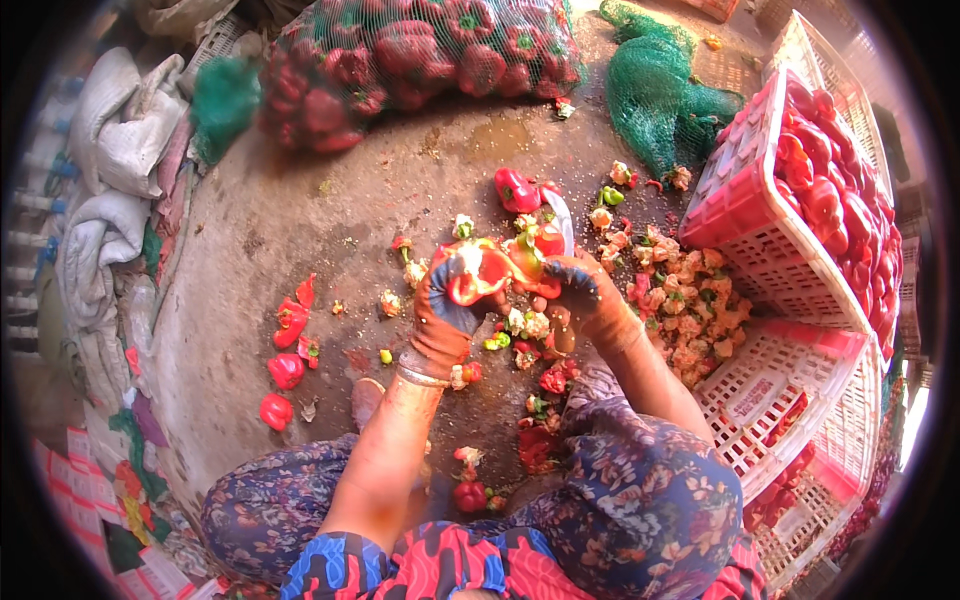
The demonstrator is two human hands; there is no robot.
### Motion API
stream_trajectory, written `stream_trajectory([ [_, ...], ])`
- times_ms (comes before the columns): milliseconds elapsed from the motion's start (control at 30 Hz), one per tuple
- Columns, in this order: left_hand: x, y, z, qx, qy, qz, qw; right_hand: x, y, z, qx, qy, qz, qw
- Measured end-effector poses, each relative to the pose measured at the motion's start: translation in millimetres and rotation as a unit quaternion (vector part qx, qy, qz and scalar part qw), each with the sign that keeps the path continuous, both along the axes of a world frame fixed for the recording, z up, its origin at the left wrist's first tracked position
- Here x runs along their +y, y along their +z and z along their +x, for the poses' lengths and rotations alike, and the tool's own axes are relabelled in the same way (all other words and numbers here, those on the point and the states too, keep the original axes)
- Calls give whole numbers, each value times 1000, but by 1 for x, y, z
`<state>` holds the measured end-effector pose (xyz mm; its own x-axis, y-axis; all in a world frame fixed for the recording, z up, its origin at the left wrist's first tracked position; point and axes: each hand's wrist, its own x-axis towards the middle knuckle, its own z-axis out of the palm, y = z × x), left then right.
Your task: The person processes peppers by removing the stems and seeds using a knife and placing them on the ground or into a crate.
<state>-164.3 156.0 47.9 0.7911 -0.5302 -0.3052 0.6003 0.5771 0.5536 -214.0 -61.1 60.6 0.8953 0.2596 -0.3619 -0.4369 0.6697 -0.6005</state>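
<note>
Both my hands wear stained orange-brown and dark blue gloves and meet in front of me above the floor. My left hand (445, 322) is closed around a hollow, cut-open red bell pepper (480, 274). Close beside it, my right hand (597, 305) grips another red pepper piece (525, 262) with a green stem part. From that hand a pale, curved knife blade (561, 218) sticks up; its handle is hidden in my fingers. Beyond my hands a whole red pepper (516, 190) lies on the floor. Pepper cores (530, 323) are scattered under my hands.
A mesh sack (430, 60) full of red peppers lies at the far side. Green netting (655, 95) is to its right. A crate (740, 190) of red peppers stands right, beside a core heap (690, 310) and a lower crate (780, 385). Pale sacks (105, 230) line the left.
</note>
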Motion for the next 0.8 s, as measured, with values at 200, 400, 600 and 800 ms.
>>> stream_trajectory([
  [200, -12, -3, -7, 90, 60, -99, 989, 12, 18, 4, -9, -49, -61, 997],
  [400, -15, 21, 1, -15, -16, -110, 994, -23, -10, 8, 46, -133, -209, 968],
  [600, 14, -24, 2, -163, 42, 185, 968, -18, 6, 5, -128, -50, -508, 850],
  [800, 5, 7, -3, -278, -84, 224, 930, 16, 53, 17, -407, 34, -626, 665],
])
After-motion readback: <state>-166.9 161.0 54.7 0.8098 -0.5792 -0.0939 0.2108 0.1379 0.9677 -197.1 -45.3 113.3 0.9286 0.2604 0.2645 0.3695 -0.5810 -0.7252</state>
